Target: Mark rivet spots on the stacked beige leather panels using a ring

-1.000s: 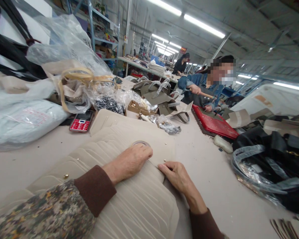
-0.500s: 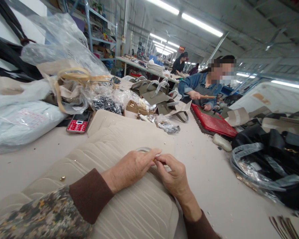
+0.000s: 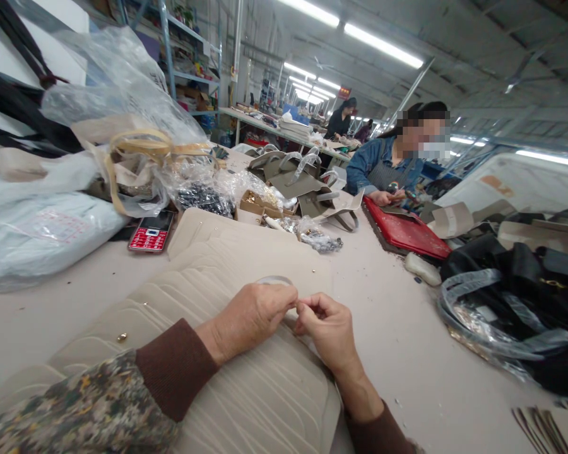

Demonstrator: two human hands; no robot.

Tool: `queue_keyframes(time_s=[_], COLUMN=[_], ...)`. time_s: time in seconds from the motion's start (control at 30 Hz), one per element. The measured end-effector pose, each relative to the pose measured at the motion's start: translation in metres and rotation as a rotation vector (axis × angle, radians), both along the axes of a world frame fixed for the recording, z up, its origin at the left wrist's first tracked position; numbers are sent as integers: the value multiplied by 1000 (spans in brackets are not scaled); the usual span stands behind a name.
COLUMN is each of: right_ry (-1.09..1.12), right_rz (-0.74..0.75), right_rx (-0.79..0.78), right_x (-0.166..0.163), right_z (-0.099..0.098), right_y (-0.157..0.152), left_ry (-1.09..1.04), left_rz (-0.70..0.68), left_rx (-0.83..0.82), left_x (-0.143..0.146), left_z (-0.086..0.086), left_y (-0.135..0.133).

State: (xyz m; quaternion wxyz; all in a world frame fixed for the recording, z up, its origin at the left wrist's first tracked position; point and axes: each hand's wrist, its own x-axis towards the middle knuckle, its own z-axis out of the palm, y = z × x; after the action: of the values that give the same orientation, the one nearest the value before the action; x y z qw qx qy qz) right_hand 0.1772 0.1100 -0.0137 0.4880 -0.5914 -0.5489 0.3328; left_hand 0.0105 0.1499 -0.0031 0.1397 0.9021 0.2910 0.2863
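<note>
Within past second brought left hand [image 3: 255, 313] and right hand [image 3: 330, 329] together at 6 o'clock, fingertip to fingertip; probably now working both-handed. Curled inward; cannot tell how tightly, or on what. Over beige panels [image 3: 208, 277] spanning 6 to 9 o'clock, near grey band [image 3: 274, 278].

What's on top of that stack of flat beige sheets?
Small round gold-coloured studs dot the stack of flat beige sheets, and a pale, curved rim peeks out behind the left hand. The hand hides whatever is beneath it.
</note>
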Motion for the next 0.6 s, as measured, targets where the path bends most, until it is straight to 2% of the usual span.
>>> queue_keyframes(time_s=[0.07, 0.17, 0.27, 0.37, 0.6], right_ry=[193, 270, 191, 114, -136], right_rz=[-70, -142, -129, -99, -40], right_rx=[-126, -235, -306, -332, -259], right_x=[6, 27, 49, 59, 54], right_z=[0, -2, -8, -14, -17], right_y=[6, 15, 21, 22, 18], left_ry=[-41, 6, 198, 332, 360], left_rz=[-25, 20, 130, 146, 126], left_rx=[32, 35, 9, -19, -3], left_x=[1, 2, -1, -3, -3], left_z=[-1, -3, -6, -10, -15], left_y=[-2, 0, 10, 18, 18])
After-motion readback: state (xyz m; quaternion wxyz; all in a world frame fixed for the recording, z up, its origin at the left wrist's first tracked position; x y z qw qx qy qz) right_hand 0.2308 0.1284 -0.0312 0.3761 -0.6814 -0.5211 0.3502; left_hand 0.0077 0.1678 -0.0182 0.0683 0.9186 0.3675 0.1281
